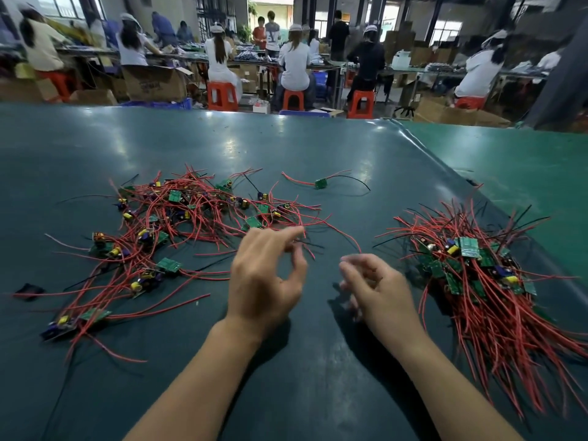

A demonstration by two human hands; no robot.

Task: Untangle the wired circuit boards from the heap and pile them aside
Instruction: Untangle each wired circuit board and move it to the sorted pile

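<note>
A loose heap of small green circuit boards (174, 196) with red and black wires sprawls over the left and middle of the dark table (286, 144). A denser pile of boards (469, 248) lies at the right, its red wires trailing toward me. One lone wired board (320, 183) lies beyond both. My left hand (265, 275) hovers at the heap's near right edge, fingers apart, index finger stretched over loose red wire ends. My right hand (374, 283) is just beside it, fingers loosely curled and blurred, with nothing visible in them. A red wire tip ends just above it.
A lighter green table surface (525, 163) adjoins at the right behind a raised mat seam. A small black scrap (30, 289) lies at the far left. Beyond the table, several people sit on orange stools (222, 95) at benches among cardboard boxes.
</note>
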